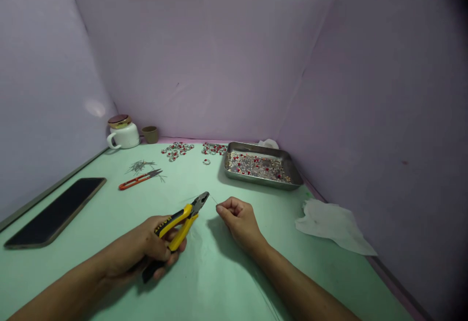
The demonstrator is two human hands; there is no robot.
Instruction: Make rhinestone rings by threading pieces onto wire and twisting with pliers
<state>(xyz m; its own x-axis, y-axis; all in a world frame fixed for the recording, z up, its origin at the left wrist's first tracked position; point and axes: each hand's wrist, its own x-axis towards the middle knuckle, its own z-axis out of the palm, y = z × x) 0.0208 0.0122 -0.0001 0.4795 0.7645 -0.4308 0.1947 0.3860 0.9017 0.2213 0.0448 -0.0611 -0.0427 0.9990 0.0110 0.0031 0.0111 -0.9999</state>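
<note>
My left hand is wrapped round the yellow and black handles of a pair of pliers, its jaws pointing up and to the right. Between the pliers' jaws and my right hand runs a thin wire. The thumb and forefinger of my right hand pinch one end of it. A faint length of wire also shows to the left of the jaws. Whether the jaws grip the wire firmly I cannot tell. Both hands are just above the green tabletop.
Orange thread snips lie by a pile of wire pieces. Red-and-silver beaded rings sit farther back. A metal tray holds loose beads. Around them are a phone-like dark slab, white mug, brown cup and white tissue.
</note>
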